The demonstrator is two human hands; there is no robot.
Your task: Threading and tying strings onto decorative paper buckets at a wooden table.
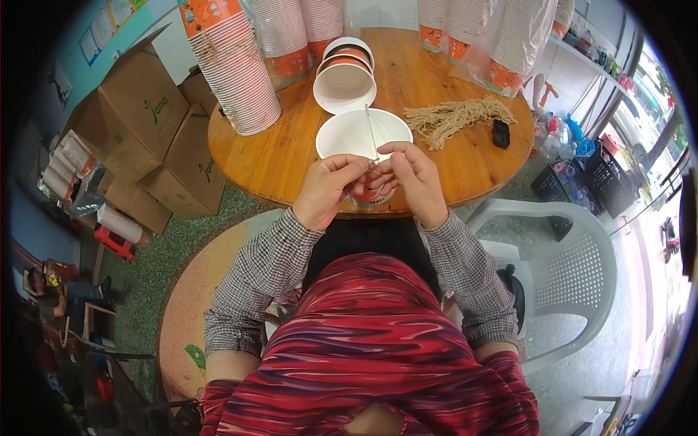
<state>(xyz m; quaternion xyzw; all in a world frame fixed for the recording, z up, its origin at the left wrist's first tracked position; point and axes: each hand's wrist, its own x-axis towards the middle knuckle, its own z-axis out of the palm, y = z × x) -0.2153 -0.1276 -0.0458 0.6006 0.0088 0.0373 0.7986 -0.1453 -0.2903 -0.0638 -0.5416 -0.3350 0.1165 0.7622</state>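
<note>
A large paper bucket (339, 136), white inside with orange print low on its outside, stands at the table's near edge in front of me. My left hand (326, 187) and my right hand (416, 180) meet at its near rim, fingers pinched. Between the fingertips runs a thin beige string (371, 129), which stretches up across the bucket's white inside in a narrow loop. Fingers hide how the string meets the rim. Just beyond lie a few nested paper buckets (345, 86) on their side, mouths toward me.
A tall stack of paper buckets (236, 80) leans at the table's left; bagged stacks (509, 43) stand at the back. A bundle of beige strings (454, 120) and a small black object (501, 134) lie right. Cardboard boxes (138, 109) and a plastic chair (567, 269) flank the table.
</note>
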